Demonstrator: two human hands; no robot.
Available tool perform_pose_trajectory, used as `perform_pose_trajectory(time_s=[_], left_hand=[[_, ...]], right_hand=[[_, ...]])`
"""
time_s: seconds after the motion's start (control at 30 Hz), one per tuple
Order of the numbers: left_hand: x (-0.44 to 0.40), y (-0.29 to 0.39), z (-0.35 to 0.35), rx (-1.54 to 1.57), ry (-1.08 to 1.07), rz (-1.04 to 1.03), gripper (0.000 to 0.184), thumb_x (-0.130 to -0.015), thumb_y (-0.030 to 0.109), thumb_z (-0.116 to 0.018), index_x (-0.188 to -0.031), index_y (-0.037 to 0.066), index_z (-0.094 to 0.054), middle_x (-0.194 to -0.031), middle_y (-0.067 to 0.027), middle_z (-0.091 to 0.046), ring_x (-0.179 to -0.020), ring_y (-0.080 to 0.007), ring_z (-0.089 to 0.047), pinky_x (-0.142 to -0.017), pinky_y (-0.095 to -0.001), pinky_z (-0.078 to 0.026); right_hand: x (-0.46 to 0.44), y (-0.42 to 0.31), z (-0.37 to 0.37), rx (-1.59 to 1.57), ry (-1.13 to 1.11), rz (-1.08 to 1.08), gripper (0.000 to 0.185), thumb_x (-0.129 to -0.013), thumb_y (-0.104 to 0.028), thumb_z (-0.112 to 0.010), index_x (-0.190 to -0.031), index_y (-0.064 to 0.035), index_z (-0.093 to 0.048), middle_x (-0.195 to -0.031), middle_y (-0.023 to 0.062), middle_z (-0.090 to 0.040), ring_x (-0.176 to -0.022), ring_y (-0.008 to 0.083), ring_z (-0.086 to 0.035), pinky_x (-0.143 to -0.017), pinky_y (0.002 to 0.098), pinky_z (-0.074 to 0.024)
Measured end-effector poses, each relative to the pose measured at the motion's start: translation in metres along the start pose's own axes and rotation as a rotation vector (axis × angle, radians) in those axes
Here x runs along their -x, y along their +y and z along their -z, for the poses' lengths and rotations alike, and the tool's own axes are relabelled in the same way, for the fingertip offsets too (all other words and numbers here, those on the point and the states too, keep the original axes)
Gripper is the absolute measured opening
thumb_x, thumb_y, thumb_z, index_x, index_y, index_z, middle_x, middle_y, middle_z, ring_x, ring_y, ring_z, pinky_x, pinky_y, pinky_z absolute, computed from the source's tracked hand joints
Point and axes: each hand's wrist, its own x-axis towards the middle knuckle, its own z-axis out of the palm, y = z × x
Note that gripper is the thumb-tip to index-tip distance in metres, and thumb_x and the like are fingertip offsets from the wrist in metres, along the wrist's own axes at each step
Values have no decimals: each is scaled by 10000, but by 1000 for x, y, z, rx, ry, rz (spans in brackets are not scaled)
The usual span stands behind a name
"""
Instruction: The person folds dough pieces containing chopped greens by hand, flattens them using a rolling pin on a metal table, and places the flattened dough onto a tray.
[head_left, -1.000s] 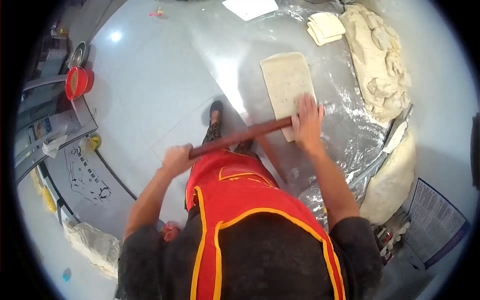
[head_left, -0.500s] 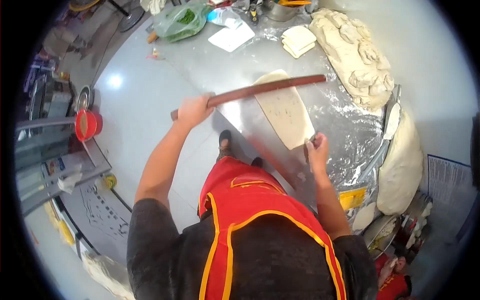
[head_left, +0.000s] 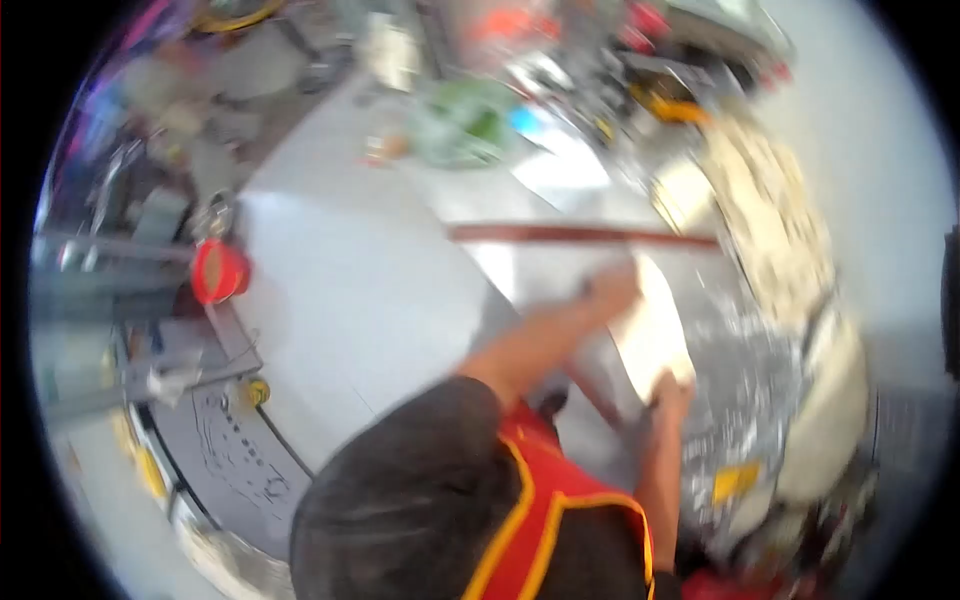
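A pale sheet of rolled dough (head_left: 652, 335) lies at the near side of the metal worktop, narrow and bright in the blur. My left hand (head_left: 612, 288) reaches across to its far left edge and touches it there; motion smears the fingers. At the near end of the sheet, my right hand (head_left: 672, 388) has its fingers closed at the dough's edge. Beyond both hands, the long brown rolling pin (head_left: 590, 235) lies crosswise on the worktop, with neither hand on it.
A large dough mass (head_left: 775, 225) and another dough lump (head_left: 828, 410) line the right side. Stacked dough squares (head_left: 682, 195) sit near the far end. A bag of greens (head_left: 465, 125) and a yellow scraper (head_left: 736, 482) also lie on the worktop. A red bucket (head_left: 220, 272) stands left.
My left hand has let go of the rolling pin, which now rests on the worktop, and has moved right to the dough sheet. The view has swung and blurred. My right hand stays at the near end.
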Motion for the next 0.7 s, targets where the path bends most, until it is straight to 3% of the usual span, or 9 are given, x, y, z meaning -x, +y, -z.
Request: perform_pose_trajectory(time_s=[0.03,0.07,0.1,0.13,0.17,0.23,0.43,0.6,0.7], left_hand=[[6,21,21,-131,14,122,201,-833,205,-569,-914,75,-699,-894,-135,-689,-855,-271,-681,-661,-465,-550],[-4,10,5,-120,-75,46,286,-784,238,-610,-1028,94,-652,-991,-136,-641,-930,-303,-637,-705,-497,-522],[-1,18,9,-58,-28,66,261,-783,216,-593,-1013,109,-658,-1000,-134,-621,-934,-297,-629,-729,-489,-511],[1,12,-4,-142,22,-113,254,-794,206,-597,-1029,124,-650,-1004,-145,-609,-929,-322,-624,-761,-478,-496],[15,11,1,14,39,-231,240,-795,213,-622,-1015,119,-637,-992,-171,-602,-927,-369,-613,-792,-489,-474],[49,14,26,185,35,-240,258,-786,226,-652,-1013,107,-628,-1022,-189,-604,-952,-395,-600,-807,-501,-464],[242,-54,116,392,282,-45,341,-807,237,-641,-1115,97,-603,-1112,-158,-632,-1039,-360,-592,-878,-466,-458],[463,-156,117,543,640,457,416,-799,239,-644,-1185,87,-613,-1163,-174,-623,-1109,-348,-572,-939,-421,-455],[622,-172,151,631,654,660,414,-828,260,-625,-1210,103,-608,-1167,-172,-624,-1102,-349,-576,-934,-422,-458]], right_hand=[[-23,24,13,-110,-161,45,268,-884,-120,-650,-1090,5,-534,-788,30,-560,-665,116,-512,-560,285,-435],[-45,48,25,-225,-328,72,381,-928,-113,-606,-1270,20,-504,-871,64,-604,-737,142,-554,-620,307,-496],[-8,14,4,-35,-98,168,388,-947,-81,-557,-1316,9,-481,-1059,111,-618,-863,199,-600,-721,352,-529],[-30,28,11,-163,-332,268,446,-910,-62,-605,-1333,-11,-470,-1170,121,-601,-955,226,-620,-755,360,-547],[-31,17,15,-182,-422,30,430,-926,-97,-592,-1332,-20,-473,-1175,111,-609,-976,238,-632,-775,360,-554],[-1,-20,13,-107,-400,-108,387,-935,-98,-570,-1311,-42,-496,-1156,102,-622,-966,230,-640,-777,368,-555],[99,-36,-32,-23,-789,139,337,-932,-50,-547,-1266,-9,-532,-1129,130,-632,-939,258,-653,-765,387,-559],[240,52,-89,233,-1235,179,395,-868,-11,-576,-1260,19,-539,-1125,143,-624,-936,269,-647,-744,391,-553],[330,125,-109,449,-1462,43,305,-853,-24,-604,-1157,0,-592,-970,77,-662,-767,195,-660,-586,333,-534]])
